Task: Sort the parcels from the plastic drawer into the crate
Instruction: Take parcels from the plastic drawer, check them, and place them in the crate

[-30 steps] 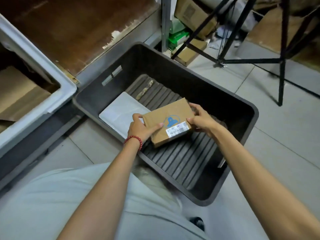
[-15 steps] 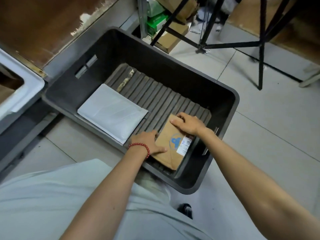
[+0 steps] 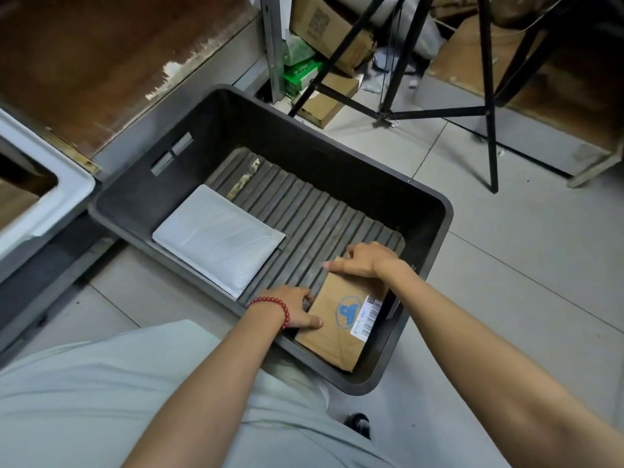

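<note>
At the left edge of the frame a white plastic drawer (image 3: 50, 197) is seen. In the dark crate (image 3: 435, 231), a white mailer (image 3: 216, 238) lies left of centre. The brown parcel (image 3: 341, 325), lower right, is pressed flat under the left hand (image 3: 293, 307) and right hand (image 3: 361, 261), fingers spread, not gripping. A tripod (image 3: 486, 109) stands at the upper right.

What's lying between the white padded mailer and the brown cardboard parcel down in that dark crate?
Nothing: in the head view only bare ribbed crate floor separates the white padded mailer from the brown cardboard parcel.
</note>
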{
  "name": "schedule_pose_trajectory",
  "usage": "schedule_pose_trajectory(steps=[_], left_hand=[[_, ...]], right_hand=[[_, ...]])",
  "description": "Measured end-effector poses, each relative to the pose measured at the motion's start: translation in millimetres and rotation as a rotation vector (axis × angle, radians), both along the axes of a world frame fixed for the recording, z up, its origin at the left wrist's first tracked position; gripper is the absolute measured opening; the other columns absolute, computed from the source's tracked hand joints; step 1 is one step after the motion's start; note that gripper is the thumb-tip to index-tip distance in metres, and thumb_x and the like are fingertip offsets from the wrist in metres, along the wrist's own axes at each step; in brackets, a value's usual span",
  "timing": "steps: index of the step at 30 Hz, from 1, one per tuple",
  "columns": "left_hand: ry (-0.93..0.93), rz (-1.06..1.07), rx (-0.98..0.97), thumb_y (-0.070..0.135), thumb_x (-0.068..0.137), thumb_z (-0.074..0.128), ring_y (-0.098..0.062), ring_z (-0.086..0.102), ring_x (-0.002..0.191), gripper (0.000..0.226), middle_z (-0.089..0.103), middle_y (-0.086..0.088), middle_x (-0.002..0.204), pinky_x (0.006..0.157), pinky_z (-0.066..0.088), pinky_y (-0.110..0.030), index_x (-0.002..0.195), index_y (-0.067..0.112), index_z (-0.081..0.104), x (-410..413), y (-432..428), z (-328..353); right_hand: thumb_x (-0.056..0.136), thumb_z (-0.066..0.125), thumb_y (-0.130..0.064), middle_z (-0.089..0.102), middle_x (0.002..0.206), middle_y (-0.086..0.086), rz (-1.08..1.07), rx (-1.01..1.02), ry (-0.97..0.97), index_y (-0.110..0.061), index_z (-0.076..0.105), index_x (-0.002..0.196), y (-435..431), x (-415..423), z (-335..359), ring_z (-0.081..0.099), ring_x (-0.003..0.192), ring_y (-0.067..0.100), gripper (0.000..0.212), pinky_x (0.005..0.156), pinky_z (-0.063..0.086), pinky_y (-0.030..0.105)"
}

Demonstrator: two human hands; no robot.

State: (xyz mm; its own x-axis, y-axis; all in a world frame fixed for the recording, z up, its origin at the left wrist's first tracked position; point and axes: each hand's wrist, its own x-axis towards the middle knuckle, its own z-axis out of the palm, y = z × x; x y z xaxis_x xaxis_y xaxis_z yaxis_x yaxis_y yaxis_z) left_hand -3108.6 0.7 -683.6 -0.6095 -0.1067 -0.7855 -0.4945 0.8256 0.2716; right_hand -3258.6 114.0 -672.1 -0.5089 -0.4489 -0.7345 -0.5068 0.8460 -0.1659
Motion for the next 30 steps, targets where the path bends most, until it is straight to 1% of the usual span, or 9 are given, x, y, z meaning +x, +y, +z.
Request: schedule_pose_trajectory(steps=[2, 4, 8, 10, 12, 17, 20, 26, 30], left_hand=[[-0.046, -0.031, -0.013, 0.064, 0.081, 0.056, -0.023, 0.049, 0.124, 0.065, 0.051, -0.004, 0.137, 0.098, 0.040, -0.033, 0.135, 0.031, 0.044, 3, -3, 2], [-0.020, -0.085, -0.100, 0.065, 0.083, 0.052, -0.023, 0.048, 0.125, 0.061, 0.053, -0.003, 0.134, 0.099, 0.036, -0.036, 0.134, 0.032, 0.046, 6, -4, 6], [0.242, -0.136, -0.405, 0.062, 0.085, 0.048, -0.025, 0.046, 0.123, 0.059, 0.056, -0.002, 0.131, 0.097, 0.030, -0.040, 0.134, 0.029, 0.043, 11, -11, 19], [0.348, -0.063, -0.481, 0.059, 0.088, 0.044, -0.025, 0.043, 0.124, 0.058, 0.052, -0.001, 0.134, 0.098, 0.029, -0.042, 0.137, 0.027, 0.040, 12, -21, 28], [0.407, 0.040, -0.536, 0.057, 0.090, 0.041, -0.025, 0.042, 0.125, 0.057, 0.051, 0.000, 0.135, 0.101, 0.028, -0.043, 0.139, 0.026, 0.038, 18, -38, 38], [0.446, 0.342, -0.677, 0.056, 0.090, 0.042, -0.023, 0.043, 0.126, 0.056, 0.050, 0.000, 0.136, 0.100, 0.030, -0.041, 0.138, 0.027, 0.038, 49, -92, 72], [0.446, 0.497, -0.739, 0.056, 0.090, 0.042, -0.025, 0.041, 0.129, 0.059, 0.048, -0.001, 0.140, 0.103, 0.031, -0.044, 0.141, 0.027, 0.037, 82, -129, 102], [0.434, 0.796, -0.858, 0.058, 0.089, 0.045, -0.028, 0.043, 0.127, 0.060, 0.051, -0.003, 0.138, 0.101, 0.032, -0.045, 0.140, 0.026, 0.042, 166, -171, 152], [0.421, 0.889, -0.907, 0.057, 0.090, 0.044, -0.026, 0.045, 0.126, 0.060, 0.051, -0.002, 0.138, 0.102, 0.032, -0.046, 0.141, 0.027, 0.040, 226, -177, 164]], right_hand=[[0.084, 0.041, -0.076, 0.053, 0.134, 0.009, 0.017, 0.017, 0.001, -0.019, 0.052, 0.132, -2, 5, 1, 0.050, 0.123, 0.028, 0.075, 0.084, 0.040, 0.033], [0.084, 0.039, -0.076, 0.051, 0.138, 0.009, 0.010, 0.038, 0.030, -0.022, 0.048, 0.137, -4, 11, 0, 0.048, 0.126, 0.028, 0.076, 0.090, 0.040, 0.034], [0.086, 0.030, -0.076, 0.044, 0.147, 0.008, 0.044, 0.100, 0.095, -0.024, 0.031, 0.149, -6, 22, -2, 0.040, 0.135, 0.029, 0.081, 0.108, 0.031, 0.044], [0.088, 0.031, -0.074, 0.039, 0.150, 0.008, 0.096, 0.046, 0.211, -0.023, 0.026, 0.151, -8, 27, -1, 0.033, 0.140, 0.029, 0.081, 0.116, 0.018, 0.052], [0.090, 0.031, -0.069, 0.035, 0.153, 0.007, 0.130, -0.075, 0.294, -0.022, 0.025, 0.151, -20, 34, 9, 0.028, 0.142, 0.028, 0.077, 0.118, 0.012, 0.053], [0.093, 0.033, -0.065, 0.028, 0.157, 0.003, 0.194, -0.282, 0.358, -0.025, 0.023, 0.152, -71, 48, 52, 0.020, 0.146, 0.025, 0.072, 0.119, 0.010, 0.051], [0.093, 0.032, -0.065, 0.026, 0.158, 0.001, 0.248, -0.404, 0.411, -0.026, 0.023, 0.152, -111, 63, 82, 0.018, 0.147, 0.023, 0.071, 0.118, 0.008, 0.051], [0.092, 0.032, -0.066, 0.032, 0.155, -0.001, 0.460, -0.655, 0.410, -0.026, 0.030, 0.149, -192, 130, 138, 0.024, 0.144, 0.023, 0.069, 0.118, 0.011, 0.052], [0.094, 0.033, -0.064, 0.035, 0.153, 0.002, 0.604, -0.744, 0.408, -0.023, 0.031, 0.149, -224, 178, 165, 0.030, 0.141, 0.025, 0.069, 0.116, 0.016, 0.051]])
